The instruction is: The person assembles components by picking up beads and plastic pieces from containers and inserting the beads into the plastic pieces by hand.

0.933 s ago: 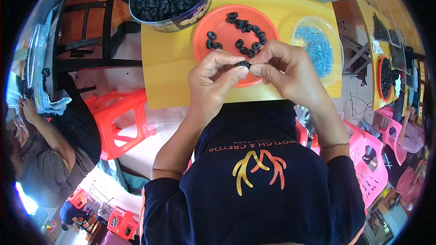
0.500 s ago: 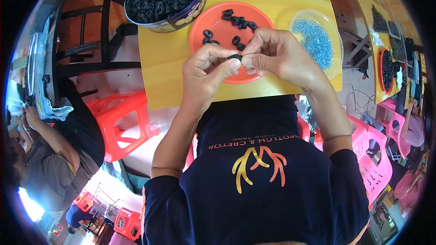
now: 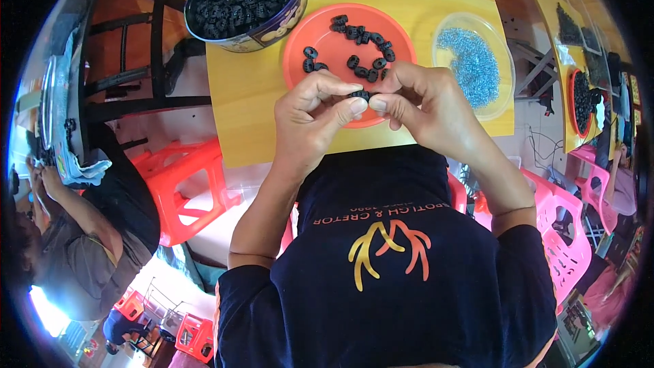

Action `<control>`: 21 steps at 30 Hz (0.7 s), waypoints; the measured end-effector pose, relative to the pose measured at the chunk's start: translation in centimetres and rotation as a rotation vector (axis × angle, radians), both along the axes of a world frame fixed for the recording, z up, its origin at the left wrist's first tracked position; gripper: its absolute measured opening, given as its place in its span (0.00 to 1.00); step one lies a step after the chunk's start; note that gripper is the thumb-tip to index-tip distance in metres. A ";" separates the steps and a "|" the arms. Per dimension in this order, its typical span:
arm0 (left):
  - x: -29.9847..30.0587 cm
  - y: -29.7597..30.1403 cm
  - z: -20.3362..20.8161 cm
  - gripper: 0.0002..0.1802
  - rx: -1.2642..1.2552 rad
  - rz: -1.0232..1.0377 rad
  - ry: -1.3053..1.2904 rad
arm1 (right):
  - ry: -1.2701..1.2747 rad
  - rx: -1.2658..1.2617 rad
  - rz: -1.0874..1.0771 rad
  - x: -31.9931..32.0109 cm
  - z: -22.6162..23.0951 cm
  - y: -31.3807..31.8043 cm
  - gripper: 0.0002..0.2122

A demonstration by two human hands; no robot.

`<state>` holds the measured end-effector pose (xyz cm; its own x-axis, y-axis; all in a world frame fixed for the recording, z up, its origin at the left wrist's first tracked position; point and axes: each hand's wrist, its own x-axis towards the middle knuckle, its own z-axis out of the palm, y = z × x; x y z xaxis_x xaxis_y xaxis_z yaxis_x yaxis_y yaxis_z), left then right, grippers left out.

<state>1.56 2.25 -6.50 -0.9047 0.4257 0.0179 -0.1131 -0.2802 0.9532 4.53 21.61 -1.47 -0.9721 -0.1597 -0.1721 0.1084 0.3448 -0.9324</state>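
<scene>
Together, two hands [image 3: 381,112], one black ring [image 3: 359,95].

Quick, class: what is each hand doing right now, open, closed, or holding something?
Left hand: closed, fingertips pinching the small black ring.
Right hand: closed, pinching the same small black ring from the other side, above the orange plate.

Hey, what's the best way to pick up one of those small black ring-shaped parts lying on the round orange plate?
Probably by its outer rim, pinched between thumb and forefinger from straight above. The small black ring-shaped parts lie flat on the round orange plate, so only their edges offer opposing faces. The pair at the plate's left sits apart from the rest, leaving room for fingertips. The left hand and right hand already pinch one between them.
</scene>
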 end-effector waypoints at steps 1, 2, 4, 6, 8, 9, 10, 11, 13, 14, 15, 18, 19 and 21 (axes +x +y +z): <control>-0.1 0.0 0.0 0.08 -0.028 0.006 0.055 | 0.014 0.009 -0.011 0.2 0.3 0.0 0.07; -0.1 0.1 0.0 0.08 -0.055 0.012 0.109 | 0.037 0.002 -0.014 0.3 0.5 0.0 0.07; -0.3 0.1 0.1 0.08 -0.098 0.021 0.189 | -0.033 -0.006 -0.003 0.1 0.7 0.3 0.07; -0.4 0.2 0.1 0.08 -0.142 0.029 0.269 | -0.093 -0.034 0.016 -0.3 0.5 0.6 0.07; -0.6 0.3 0.1 0.08 -0.136 0.052 0.316 | -0.274 -0.226 0.034 -1.0 0.0 0.8 0.07; -0.6 0.4 0.1 0.08 -0.137 0.051 0.317 | -0.246 -0.262 0.041 -1.1 -0.2 0.9 0.07; -0.6 0.4 0.2 0.08 -0.170 0.073 0.358 | -0.282 -0.316 0.035 -1.2 -0.5 1.0 0.07; -0.6 0.4 0.2 0.08 -0.203 0.094 0.397 | -0.314 -0.374 0.035 -1.2 -0.7 1.1 0.07; -0.7 0.7 0.2 0.08 -0.172 0.099 0.358 | -0.299 -0.407 0.011 -1.1 -1.1 1.0 0.07; -0.7 0.8 0.2 0.08 -0.137 0.102 0.329 | -0.276 -0.440 -0.004 -1.1 -1.3 1.0 0.06; -0.7 0.8 0.3 0.08 -0.136 0.104 0.323 | -0.274 -0.439 -0.004 -0.9 -1.5 0.7 0.06; -0.6 1.0 0.3 0.09 0.041 0.091 0.020 | 0.140 -0.228 -0.110 -0.1 -1.9 -0.4 0.05; -0.7 1.1 0.3 0.09 0.092 0.080 -0.007 | 0.168 -0.234 -0.108 0.1 -1.9 -0.6 0.05; -0.7 1.2 0.1 0.09 0.140 0.067 -0.034 | 0.271 -0.205 -0.137 0.3 -1.8 -0.7 0.05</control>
